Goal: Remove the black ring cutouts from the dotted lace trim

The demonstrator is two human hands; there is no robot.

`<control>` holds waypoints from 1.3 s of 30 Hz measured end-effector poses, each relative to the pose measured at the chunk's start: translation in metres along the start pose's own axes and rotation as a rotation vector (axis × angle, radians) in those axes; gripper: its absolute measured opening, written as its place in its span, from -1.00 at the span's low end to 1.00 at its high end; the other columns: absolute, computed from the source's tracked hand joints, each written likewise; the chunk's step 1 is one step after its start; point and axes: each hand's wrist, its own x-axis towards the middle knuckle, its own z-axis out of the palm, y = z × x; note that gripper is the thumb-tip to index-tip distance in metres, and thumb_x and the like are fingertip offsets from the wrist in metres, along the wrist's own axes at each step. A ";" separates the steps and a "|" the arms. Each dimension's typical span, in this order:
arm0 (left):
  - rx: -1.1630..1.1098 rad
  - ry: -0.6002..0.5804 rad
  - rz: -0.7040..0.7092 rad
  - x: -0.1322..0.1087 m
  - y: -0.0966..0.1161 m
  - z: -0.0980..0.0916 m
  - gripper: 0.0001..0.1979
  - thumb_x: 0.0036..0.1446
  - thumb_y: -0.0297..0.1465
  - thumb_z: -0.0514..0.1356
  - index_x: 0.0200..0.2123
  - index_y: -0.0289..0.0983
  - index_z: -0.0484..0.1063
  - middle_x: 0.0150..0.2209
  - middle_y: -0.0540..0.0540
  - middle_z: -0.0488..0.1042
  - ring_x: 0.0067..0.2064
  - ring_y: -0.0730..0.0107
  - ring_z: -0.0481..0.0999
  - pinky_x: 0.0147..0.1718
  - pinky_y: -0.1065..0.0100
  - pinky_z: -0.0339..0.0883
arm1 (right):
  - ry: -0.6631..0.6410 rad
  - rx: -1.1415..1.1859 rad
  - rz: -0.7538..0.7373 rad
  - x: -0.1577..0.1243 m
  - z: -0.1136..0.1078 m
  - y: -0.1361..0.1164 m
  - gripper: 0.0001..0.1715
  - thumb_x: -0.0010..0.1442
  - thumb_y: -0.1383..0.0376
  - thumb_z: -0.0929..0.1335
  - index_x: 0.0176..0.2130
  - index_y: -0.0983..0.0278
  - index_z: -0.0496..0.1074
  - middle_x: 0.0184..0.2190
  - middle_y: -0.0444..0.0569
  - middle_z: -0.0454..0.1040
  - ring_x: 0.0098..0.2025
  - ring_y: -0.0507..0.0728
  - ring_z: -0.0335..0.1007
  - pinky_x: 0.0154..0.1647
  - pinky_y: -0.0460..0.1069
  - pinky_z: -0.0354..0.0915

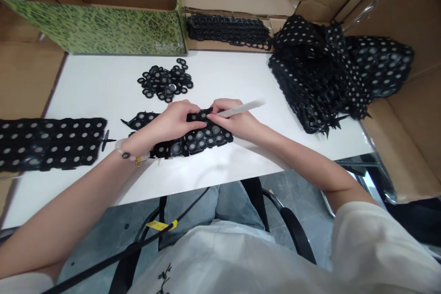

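Observation:
A black moulded rubber sheet (203,140) with rows of round pale-centred rings lies at the table's front middle. My left hand (172,121) rests over it, with thumb and forefinger closed on its upper part. From the right, my right hand (236,121) grips a slim white pen-like tool (243,108) that slants up and right. Its working tip is hidden at my fingertips, which touch the sheet's top edge. Behind the hands is a pile of loose black rings (161,82).
Another dotted black sheet (51,142) lies at the left. A heap of dotted sheets (306,73) fills the right side. At the back are a green patterned box (113,30) and a bundle of black perforated strips (229,30). Cardboard walls (409,115) border the table.

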 end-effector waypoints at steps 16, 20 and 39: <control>-0.047 -0.017 -0.032 -0.003 -0.004 -0.016 -0.60 0.05 0.03 0.28 -0.33 -0.20 0.56 -0.36 -0.04 0.61 -0.28 0.20 0.50 -0.27 0.30 0.25 | 0.041 0.173 0.115 0.002 -0.015 0.004 -0.57 0.29 0.04 0.43 -0.44 0.22 0.29 -0.49 -0.17 0.28 -0.37 0.06 0.12 -0.32 0.00 0.04; -0.031 0.011 -0.058 -0.003 -0.001 -0.008 -0.59 0.05 0.06 0.28 -0.45 -0.19 0.51 -0.48 -0.02 0.54 -0.37 0.23 0.45 -0.35 0.27 0.19 | 0.030 0.141 0.102 0.000 -0.011 -0.004 -0.56 0.29 0.03 0.42 -0.44 0.22 0.28 -0.49 -0.17 0.28 -0.36 0.06 0.11 -0.32 0.00 0.02; -0.019 0.081 -0.025 -0.001 -0.002 0.006 -0.62 0.11 -0.03 0.23 -0.50 -0.20 0.33 -0.48 -0.05 0.40 -0.36 0.21 0.40 -0.33 0.23 0.17 | 0.076 0.048 0.074 -0.001 0.006 -0.004 -0.62 0.32 0.14 0.39 -0.43 0.20 0.22 -0.50 -0.18 0.32 -0.40 0.05 0.15 -0.33 0.00 0.03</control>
